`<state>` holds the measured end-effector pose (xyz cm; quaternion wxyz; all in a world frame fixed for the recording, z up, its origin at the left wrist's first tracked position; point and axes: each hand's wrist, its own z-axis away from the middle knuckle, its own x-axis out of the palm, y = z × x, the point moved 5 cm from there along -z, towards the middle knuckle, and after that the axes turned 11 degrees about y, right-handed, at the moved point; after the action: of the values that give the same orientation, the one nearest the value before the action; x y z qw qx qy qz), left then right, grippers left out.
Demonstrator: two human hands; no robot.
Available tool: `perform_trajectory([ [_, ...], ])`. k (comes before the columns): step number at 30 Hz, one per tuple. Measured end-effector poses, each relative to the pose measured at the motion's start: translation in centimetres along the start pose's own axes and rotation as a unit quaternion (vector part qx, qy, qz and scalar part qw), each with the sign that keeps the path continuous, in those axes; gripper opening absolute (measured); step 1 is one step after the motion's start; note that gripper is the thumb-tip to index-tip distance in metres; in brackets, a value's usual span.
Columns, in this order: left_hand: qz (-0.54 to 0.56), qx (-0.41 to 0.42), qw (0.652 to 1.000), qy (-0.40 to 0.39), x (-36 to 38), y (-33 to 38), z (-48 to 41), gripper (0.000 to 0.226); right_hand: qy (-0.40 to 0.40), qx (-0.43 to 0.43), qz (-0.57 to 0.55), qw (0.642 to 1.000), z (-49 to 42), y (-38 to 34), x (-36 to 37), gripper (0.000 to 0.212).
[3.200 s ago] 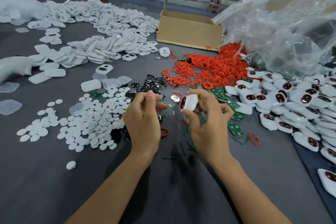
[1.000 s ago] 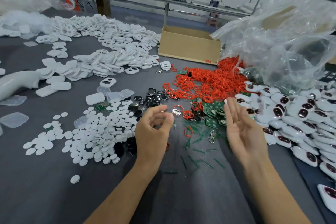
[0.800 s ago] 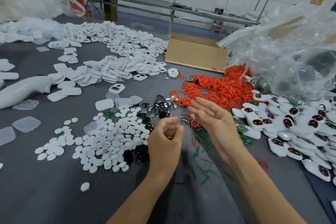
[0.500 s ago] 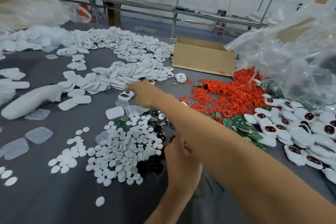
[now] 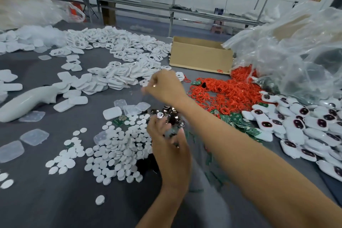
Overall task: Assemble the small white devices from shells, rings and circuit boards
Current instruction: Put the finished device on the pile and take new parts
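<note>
A worker's right hand (image 5: 166, 87) reaches mid-frame to the white shells (image 5: 118, 72). The left hand (image 5: 170, 144) hovers below it beside dark metal parts (image 5: 172, 113). Both hands' fingers are curled and blurred, so any grip cannot be told. Red rings (image 5: 227, 90) and circuit boards (image 5: 240, 122) lie at right on the bench (image 5: 55, 200).

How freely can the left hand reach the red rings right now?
Probably not freely: the right forearm crosses between the left hand and the red rings; it would have to go over or under.
</note>
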<state>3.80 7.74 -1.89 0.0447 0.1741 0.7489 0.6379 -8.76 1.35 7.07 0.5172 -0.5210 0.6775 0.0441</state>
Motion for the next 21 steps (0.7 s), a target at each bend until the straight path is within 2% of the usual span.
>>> perform_trajectory([
  [3,0.053,-0.037,0.997,-0.037,0.6,-0.5,0.2,0.063,0.057,0.073,-0.067,0.993,5.5,2.8,-4.0,0.028],
  [6,0.042,-0.033,0.994,-0.095,1.5,-0.4,0.3,0.045,0.058,0.12,-0.045,0.99,11.2,5.0,-5.3,0.031],
  [9,0.01,-0.008,0.993,-0.117,1.9,-0.2,0.8,0.026,0.071,0.137,-0.021,0.988,13.9,6.2,-6.0,0.031],
  [12,-0.009,-0.005,0.992,-0.128,1.9,-0.4,0.8,0.024,0.06,0.115,-0.044,0.991,14.8,6.5,-6.4,0.028],
  [14,0.013,-0.038,0.991,-0.128,1.7,-0.8,0.5,0.023,0.075,0.107,-0.073,0.989,15.0,7.0,-6.9,0.022],
  [17,0.059,-0.119,0.984,-0.117,1.7,-1.2,0.4,0.012,0.143,0.153,-0.108,0.972,14.8,9.5,-8.4,0.014],
  [19,0.058,-0.139,0.982,-0.113,1.8,-1.3,0.4,0.01,0.167,0.182,-0.066,0.967,14.4,12.0,-9.4,0.013],
  [21,0.053,-0.141,0.981,-0.124,1.9,-1.3,0.4,0.009,0.177,0.205,-0.016,0.962,13.9,14.3,-10.1,0.022],
])
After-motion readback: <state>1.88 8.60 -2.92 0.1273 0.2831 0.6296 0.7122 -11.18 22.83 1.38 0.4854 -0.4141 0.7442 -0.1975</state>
